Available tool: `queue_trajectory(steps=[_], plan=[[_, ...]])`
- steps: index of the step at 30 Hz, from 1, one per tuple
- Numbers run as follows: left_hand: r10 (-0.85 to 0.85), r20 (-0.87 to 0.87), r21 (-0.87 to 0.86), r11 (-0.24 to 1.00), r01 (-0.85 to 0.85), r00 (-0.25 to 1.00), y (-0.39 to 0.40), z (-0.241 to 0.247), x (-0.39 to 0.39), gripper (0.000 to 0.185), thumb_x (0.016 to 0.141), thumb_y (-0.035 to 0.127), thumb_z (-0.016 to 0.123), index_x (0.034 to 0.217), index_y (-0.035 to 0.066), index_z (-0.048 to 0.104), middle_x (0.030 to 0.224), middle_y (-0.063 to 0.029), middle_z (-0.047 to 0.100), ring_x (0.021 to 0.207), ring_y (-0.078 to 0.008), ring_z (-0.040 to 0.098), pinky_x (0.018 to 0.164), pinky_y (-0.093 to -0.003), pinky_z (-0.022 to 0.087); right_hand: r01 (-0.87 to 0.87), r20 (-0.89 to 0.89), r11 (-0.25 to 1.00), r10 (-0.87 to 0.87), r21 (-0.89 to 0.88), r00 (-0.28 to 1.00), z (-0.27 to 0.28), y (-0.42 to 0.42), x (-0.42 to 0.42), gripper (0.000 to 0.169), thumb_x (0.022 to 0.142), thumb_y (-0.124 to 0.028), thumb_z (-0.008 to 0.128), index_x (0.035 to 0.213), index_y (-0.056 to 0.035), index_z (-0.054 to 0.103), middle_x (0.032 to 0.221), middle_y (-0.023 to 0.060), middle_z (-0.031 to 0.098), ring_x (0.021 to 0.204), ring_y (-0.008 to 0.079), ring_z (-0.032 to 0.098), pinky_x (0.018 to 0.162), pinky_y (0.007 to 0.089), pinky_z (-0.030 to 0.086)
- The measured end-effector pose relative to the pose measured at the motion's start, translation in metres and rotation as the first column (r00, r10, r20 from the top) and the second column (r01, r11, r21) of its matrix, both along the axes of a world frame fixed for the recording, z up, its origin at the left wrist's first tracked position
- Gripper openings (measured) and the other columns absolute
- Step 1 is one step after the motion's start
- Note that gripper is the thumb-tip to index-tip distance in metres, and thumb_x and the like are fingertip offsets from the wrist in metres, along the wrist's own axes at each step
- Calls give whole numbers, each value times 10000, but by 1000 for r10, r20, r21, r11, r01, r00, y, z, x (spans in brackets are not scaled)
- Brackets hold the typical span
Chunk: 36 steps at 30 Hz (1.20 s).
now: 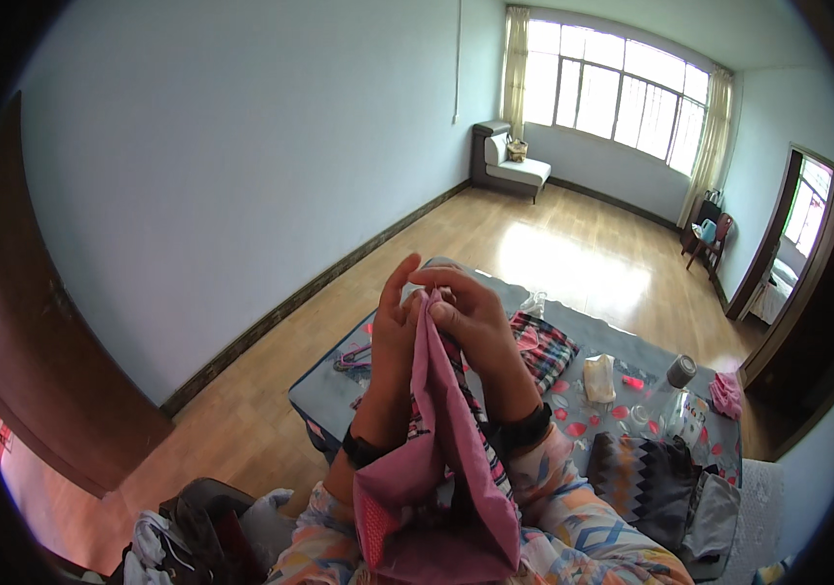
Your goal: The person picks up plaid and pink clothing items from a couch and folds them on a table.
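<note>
A pink cloth piece with a plaid outer side (464,431) hangs in front of me, its folded pink edge standing up like a narrow loop. My left hand (395,314) pinches the top of this edge from the left, with the index finger raised. From the other side my right hand (467,306) grips the same spot between thumb and curled fingers. The fingertips of both hands nearly meet there; whether a needle or thread is between them is too small to tell. Below, the cloth opens wide towards my lap, showing a red mesh-like patch (375,523).
A flowered grey table cover (570,398) bears folded plaid cloth (545,351), a tissue pack (598,379), a clear jar (684,417), a grey-lidded container (681,371), folded zigzag-patterned fabric (640,482) and a purple hanger (353,356). Clothes (161,548) lie lower left.
</note>
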<state>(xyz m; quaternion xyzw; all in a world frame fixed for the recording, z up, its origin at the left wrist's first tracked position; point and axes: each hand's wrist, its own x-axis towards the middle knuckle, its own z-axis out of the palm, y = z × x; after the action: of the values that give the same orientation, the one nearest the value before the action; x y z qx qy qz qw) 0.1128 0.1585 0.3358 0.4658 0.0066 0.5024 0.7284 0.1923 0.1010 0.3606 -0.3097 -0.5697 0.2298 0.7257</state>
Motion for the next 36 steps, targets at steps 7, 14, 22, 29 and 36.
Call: queue_trajectory(steps=[7,14,22,29,36], plan=[[477,-152,491,796,-353,866,14,31,-71,373,809,39,584,1167,20,481,921,-111,607,833,-130,578,700,-232,479,-232,-219,971,239,59,946,-8,-6,14,74,849,-72,565,866,-4,541,871,43,576,742,96,555,687,206,452],[366,-722,544,-226,808,588,-77,66,-148,372,740,310,652,929,-2,578,932,-174,590,968,-278,563,893,-372,422,242,26,967,-241,-75,970,21,2,37,151,864,-168,562,883,-19,570,739,-26,550,684,34,486,632,183,409],[806,-176,981,194,29,565,32,87,-185,283,686,303,733,719,70,575,1136,-127,549,1099,-301,497,979,-437,331,756,316,627,-767,187,559,66,10,145,311,857,-287,543,903,15,596,780,102,616,718,168,566,675,298,451],[947,-16,955,110,-276,322,57,200,-224,328,823,352,622,1003,78,634,935,-48,642,847,-119,593,773,-267,464,799,-8,256,-951,544,310,174,-18,106,250,893,-273,518,919,-25,536,725,117,604,620,198,573,558,291,470],[964,37,999,-28,-36,264,107,180,-206,194,824,220,618,756,42,582,669,0,552,642,-88,482,608,-213,402,827,287,367,-922,426,262,117,41,110,363,842,-334,535,874,26,572,726,195,604,675,291,601,637,368,474]])
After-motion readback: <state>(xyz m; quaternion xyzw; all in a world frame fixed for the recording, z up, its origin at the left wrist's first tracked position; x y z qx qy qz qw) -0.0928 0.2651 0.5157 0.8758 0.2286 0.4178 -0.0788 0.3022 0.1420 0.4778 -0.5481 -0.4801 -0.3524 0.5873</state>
